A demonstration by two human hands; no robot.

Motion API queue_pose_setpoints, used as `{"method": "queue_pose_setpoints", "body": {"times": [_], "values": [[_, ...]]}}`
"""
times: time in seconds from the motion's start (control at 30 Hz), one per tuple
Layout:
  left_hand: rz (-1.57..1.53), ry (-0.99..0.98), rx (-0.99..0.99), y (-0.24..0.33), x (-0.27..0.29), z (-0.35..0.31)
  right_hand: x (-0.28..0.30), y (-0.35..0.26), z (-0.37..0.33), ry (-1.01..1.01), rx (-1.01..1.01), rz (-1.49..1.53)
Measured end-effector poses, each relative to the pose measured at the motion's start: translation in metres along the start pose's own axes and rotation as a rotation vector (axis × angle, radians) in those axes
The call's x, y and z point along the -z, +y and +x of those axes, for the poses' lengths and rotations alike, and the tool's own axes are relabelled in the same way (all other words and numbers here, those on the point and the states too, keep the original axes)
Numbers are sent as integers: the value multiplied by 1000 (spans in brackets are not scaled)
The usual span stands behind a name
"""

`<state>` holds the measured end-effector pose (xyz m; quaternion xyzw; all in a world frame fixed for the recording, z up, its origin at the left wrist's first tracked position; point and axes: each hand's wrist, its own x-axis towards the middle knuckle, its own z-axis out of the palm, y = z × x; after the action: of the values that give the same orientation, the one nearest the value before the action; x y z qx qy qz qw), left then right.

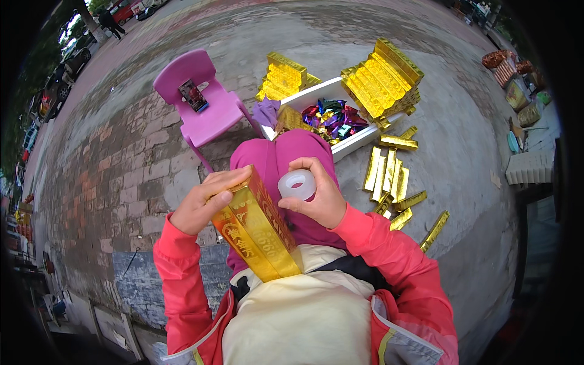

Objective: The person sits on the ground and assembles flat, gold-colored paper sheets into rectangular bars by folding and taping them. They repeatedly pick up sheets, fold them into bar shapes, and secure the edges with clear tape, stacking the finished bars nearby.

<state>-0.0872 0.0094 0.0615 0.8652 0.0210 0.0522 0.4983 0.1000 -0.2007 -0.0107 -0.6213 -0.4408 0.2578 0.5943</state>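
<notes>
Gold foil box (258,234), long, tilted, red-printed, under left hand (204,204)

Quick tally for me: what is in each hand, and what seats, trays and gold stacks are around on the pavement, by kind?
Gold foil box, held by the left hand: 1
Clear tape roll, in the right hand: 1
Pink plastic chair: 1
White tray with coloured foil pieces: 1
Stacks of gold boxes behind the tray: 2
Total: 6
Loose flat gold pieces on the ground overlap too much to count.
</notes>
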Motion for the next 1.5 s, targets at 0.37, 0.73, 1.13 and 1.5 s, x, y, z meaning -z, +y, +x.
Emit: {"method": "queue_pose_setpoints", "body": {"times": [0.37, 0.73, 1.13, 1.5], "values": [[-4, -9, 3, 5, -1, 3, -29, 25, 5, 34, -50, 141], [-10, -9, -23, 3, 2, -7, -19, 20, 0, -204, -328, 751], [-13, 9, 6, -1, 1, -6, -22, 5, 0, -8, -107, 341], [-23, 16, 37, -1, -1, -4, -24, 9, 2, 22, -143, 261]]}}
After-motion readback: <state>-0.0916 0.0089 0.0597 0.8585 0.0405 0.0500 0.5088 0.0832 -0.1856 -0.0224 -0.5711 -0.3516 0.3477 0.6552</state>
